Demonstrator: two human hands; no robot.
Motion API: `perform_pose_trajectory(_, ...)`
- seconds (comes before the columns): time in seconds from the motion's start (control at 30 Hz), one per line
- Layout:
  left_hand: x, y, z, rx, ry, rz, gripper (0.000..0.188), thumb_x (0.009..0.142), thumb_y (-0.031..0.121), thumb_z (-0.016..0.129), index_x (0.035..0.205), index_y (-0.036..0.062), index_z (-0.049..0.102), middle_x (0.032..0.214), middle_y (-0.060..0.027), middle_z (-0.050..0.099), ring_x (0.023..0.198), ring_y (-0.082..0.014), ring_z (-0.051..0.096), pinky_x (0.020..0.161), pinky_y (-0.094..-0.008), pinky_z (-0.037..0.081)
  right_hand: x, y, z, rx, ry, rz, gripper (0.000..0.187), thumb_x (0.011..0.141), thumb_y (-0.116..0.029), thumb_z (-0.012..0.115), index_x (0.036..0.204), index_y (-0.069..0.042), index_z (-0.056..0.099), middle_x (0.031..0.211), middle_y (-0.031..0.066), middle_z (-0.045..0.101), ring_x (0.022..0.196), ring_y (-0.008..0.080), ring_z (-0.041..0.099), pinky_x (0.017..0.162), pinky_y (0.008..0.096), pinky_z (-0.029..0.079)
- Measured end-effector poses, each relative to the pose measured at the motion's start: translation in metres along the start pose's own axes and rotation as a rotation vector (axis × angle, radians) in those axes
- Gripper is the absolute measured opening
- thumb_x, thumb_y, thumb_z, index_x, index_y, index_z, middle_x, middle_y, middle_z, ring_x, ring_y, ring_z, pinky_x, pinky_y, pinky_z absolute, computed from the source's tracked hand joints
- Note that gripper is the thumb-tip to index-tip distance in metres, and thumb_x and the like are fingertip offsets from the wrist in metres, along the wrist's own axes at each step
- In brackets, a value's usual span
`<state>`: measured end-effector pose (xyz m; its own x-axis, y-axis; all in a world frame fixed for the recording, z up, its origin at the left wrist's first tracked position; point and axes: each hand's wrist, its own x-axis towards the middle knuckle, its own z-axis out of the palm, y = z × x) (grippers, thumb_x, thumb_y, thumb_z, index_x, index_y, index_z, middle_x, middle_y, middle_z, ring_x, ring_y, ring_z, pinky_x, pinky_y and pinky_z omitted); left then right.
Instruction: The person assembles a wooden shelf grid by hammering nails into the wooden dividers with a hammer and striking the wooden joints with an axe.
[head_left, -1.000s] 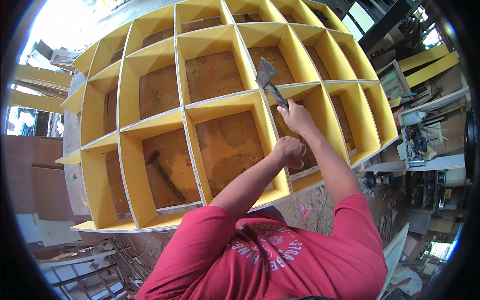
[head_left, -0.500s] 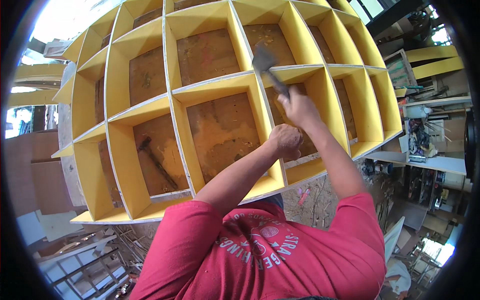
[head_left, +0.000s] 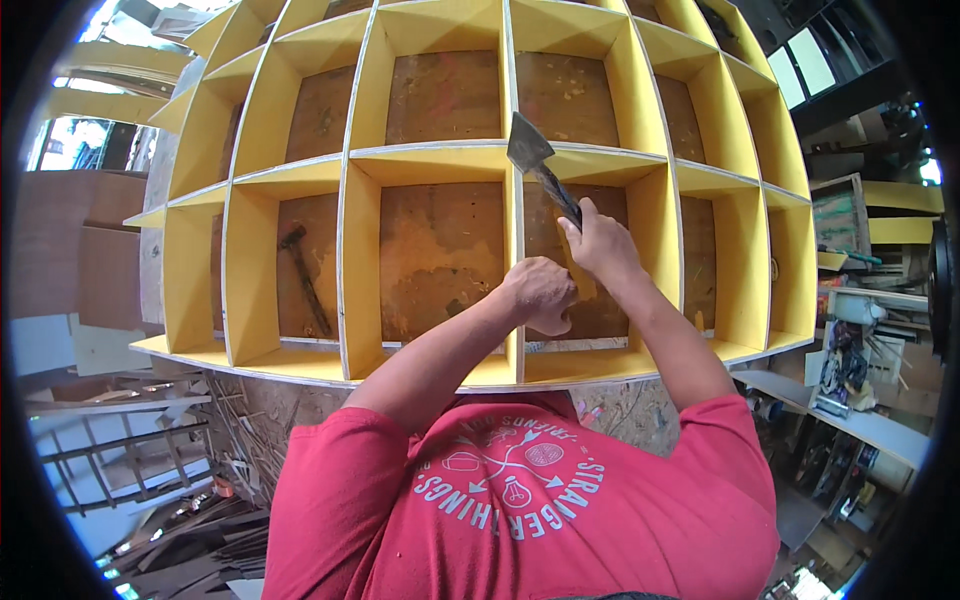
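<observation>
My right hand (head_left: 603, 243) is closed round the dark handle of a scraper (head_left: 530, 145) with a broad, wedge-shaped metal blade. The blade lies over the point where two dividers cross. Fingers curled, my left hand (head_left: 540, 295) is against the top edge of an upright divider (head_left: 514, 230), below and left of my right hand. What its fingers hold, if anything, is hidden. Both hands are over a large yellow grid frame (head_left: 430, 158) of crossed boards with pale edges and a brown wooden bottom.
A hammer (head_left: 304, 278) with a dark handle lies in a compartment to the left. Brown boards (head_left: 110, 250) and a dark metal grille (head_left: 130, 445) are on the left. On the right, a shelf (head_left: 840, 415) carries tools and containers. Scraps litter the floor (head_left: 640, 410).
The view has shifted, so the frame now sits straighter. My left hand stays at the same divider. My right hand still holds the scraper, whose blade, blurred before, now shows sharply.
</observation>
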<state>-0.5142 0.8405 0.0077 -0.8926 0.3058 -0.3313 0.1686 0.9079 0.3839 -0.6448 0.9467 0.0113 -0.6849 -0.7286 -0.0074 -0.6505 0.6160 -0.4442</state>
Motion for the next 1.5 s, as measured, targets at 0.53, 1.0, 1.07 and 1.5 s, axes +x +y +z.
perform_pose_trajectory(0.53,0.004,0.003,0.000,0.041,-0.043,-0.071,0.032,0.078,0.042,0.068,0.087,0.0145,0.082,0.085,-0.0137,0.078,0.085,-0.0381,0.077,0.075,-0.0520,0.062,0.014,-0.003,-0.027,-0.136,-0.222,-0.037,0.042,0.111,-0.044,0.058,0.115,-0.002,0.058,0.089,0.0293,0.076,0.093,0.0518,0.075,0.085,0.0638,0.059)
perform_pose_trajectory(1.0,-0.002,0.015,0.002,0.050,-0.070,-0.207,0.035,0.079,0.041,0.071,0.094,0.0134,0.085,0.093,-0.0135,0.082,0.093,-0.0360,0.079,0.085,-0.0483,0.064,-0.043,0.009,-0.036,0.619,-0.326,0.305,0.041,0.107,-0.039,0.068,0.107,0.002,0.063,0.074,0.0164,0.070,0.062,0.0291,0.075,0.060,0.0455,0.058)
perform_pose_trajectory(1.07,0.001,0.013,0.003,0.066,-0.049,-0.119,0.034,0.080,0.041,0.071,0.094,0.0139,0.086,0.095,-0.0137,0.082,0.095,-0.0355,0.080,0.085,-0.0477,0.064,-0.065,0.027,-0.034,0.550,-0.339,0.289,0.038,0.107,-0.034,0.070,0.103,0.002,0.060,0.069,0.0087,0.064,0.053,0.0148,0.066,0.051,0.0362,0.054)
perform_pose_trajectory(1.5,-0.011,0.006,0.021,-0.037,0.279,-0.022,0.030,0.082,0.034,0.071,0.101,0.0135,0.083,0.097,-0.0140,0.081,0.095,-0.0378,0.078,0.084,-0.0496,0.063,-0.100,0.099,0.061,0.130,-0.661,0.323,0.057,0.099,-0.047,0.071,0.107,0.009,0.077,0.100,0.0310,0.078,0.099,0.0426,0.079,0.086,0.0498,0.059)
